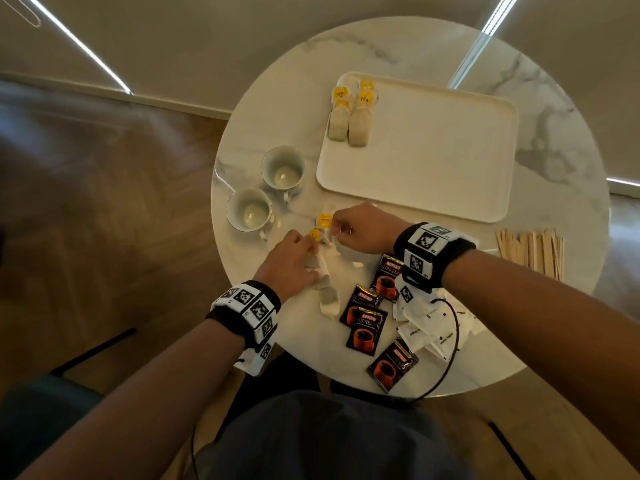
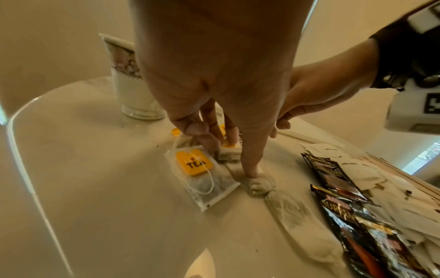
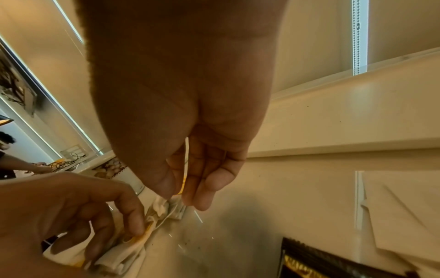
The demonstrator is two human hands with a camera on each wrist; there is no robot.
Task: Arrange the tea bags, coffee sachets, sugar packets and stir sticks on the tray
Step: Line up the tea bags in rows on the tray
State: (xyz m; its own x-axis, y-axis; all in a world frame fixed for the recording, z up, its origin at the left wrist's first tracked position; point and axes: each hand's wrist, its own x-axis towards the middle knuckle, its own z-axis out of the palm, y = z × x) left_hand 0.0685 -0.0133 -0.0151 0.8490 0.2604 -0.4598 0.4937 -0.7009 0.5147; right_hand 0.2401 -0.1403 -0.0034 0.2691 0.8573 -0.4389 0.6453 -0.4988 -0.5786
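The left hand (image 1: 291,258) curls its fingers down onto the loose tea bags (image 1: 327,297) on the marble counter (image 1: 398,46), beside two cups (image 1: 282,171). The right hand (image 1: 363,228) pinches one bag's yellow tag (image 1: 325,220). Four more tea bags (image 1: 349,123) lie in the tray's (image 1: 433,161) far-left corner. Coffee sachets (image 1: 367,327), sugar packets (image 1: 433,327) and stir sticks (image 1: 533,251) lie on the counter.

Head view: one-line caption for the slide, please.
Left hand and right hand pinch loose tea bags on the table; other tea bags already lie on the tray.
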